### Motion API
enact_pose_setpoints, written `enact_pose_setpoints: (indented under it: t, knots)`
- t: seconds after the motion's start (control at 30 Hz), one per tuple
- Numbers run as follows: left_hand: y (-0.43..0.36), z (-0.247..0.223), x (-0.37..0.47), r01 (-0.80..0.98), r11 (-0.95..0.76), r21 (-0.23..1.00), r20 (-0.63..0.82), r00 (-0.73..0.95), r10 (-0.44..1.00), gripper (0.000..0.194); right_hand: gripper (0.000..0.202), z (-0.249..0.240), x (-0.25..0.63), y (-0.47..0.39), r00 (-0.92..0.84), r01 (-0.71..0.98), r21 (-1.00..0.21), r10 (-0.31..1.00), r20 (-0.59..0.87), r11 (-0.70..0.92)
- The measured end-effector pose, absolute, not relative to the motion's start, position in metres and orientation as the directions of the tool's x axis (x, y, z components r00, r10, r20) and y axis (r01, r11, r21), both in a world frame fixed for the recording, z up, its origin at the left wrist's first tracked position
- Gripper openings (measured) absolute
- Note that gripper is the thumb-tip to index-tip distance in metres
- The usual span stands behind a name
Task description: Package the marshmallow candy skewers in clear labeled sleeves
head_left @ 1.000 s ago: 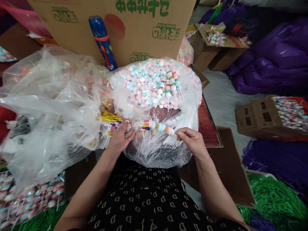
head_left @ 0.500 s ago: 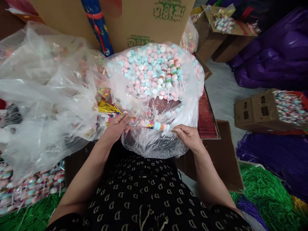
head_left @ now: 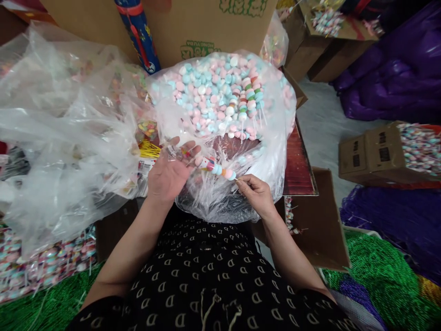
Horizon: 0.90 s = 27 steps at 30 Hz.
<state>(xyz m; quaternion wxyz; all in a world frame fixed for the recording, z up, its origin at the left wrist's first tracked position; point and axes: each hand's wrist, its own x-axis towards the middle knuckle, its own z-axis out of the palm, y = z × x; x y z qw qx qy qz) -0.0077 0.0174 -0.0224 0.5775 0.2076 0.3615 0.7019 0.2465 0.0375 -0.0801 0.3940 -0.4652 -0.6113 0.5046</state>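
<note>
My right hand (head_left: 257, 194) pinches the thin white stick of a candy skewer (head_left: 217, 169), strung with pink, blue and orange pieces. A clear sleeve with a colourful print appears to cover its upper end. My left hand (head_left: 168, 177) is turned palm up with the fingers spread, and the clear end of the sleeve lies across them. Behind both hands is a big clear bag (head_left: 172, 115) of pink, blue and white candies (head_left: 210, 87). Several strung skewers (head_left: 251, 99) rest on those candies. Yellow twist ties (head_left: 149, 149) and a printed packet (head_left: 146, 168) lie beside my left hand.
Large plastic bags (head_left: 69, 124) fill the left side. A cardboard box (head_left: 220, 27) and a blue tube (head_left: 139, 37) stand at the back. An open carton (head_left: 320, 225) sits below the red table edge (head_left: 298, 170). Green strands (head_left: 382, 262) lie lower right.
My left hand has opened from its pinch on the sleeve and turned palm up. My right hand has moved slightly left and up with the skewer, which now tilts more.
</note>
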Motion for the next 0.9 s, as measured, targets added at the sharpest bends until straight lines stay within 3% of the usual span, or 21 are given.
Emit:
enact_pose_setpoints:
  t: [0.2, 0.43, 0.63, 0.8, 0.9]
  knots:
    - [0.018, -0.016, 0.012, -0.643, -0.176, 0.745, -0.006, -0.271, 0.963, 0.039, 0.029, -0.075, 0.239, 0.033, -0.255, 0.183, -0.974, 0.963, 0.085, 0.135]
    - [0.024, -0.005, 0.029, -0.66, -0.171, 0.731, -0.054, -0.307, 0.95, 0.012, 0.038, -0.063, 0.23, 0.025, -0.301, 0.273, -0.927, 0.938, 0.172, 0.258]
    - [0.021, -0.007, 0.042, -0.638, -0.146, 0.756, -0.094, -0.327, 0.94, 0.024, 0.043, -0.069, 0.211, 0.015, -0.278, 0.186, -0.974, 0.958, 0.07, 0.126]
    - [0.027, -0.01, 0.031, -0.635, -0.144, 0.759, -0.146, -0.382, 0.913, 0.024, 0.033, -0.071, 0.205, 0.012, -0.367, 0.096, -0.994, 0.93, 0.016, 0.055]
    - [0.03, -0.014, 0.023, -0.665, -0.112, 0.739, -0.151, -0.325, 0.934, 0.022, 0.029, -0.071, 0.206, 0.012, -0.336, 0.074, -0.997, 0.942, 0.009, 0.036]
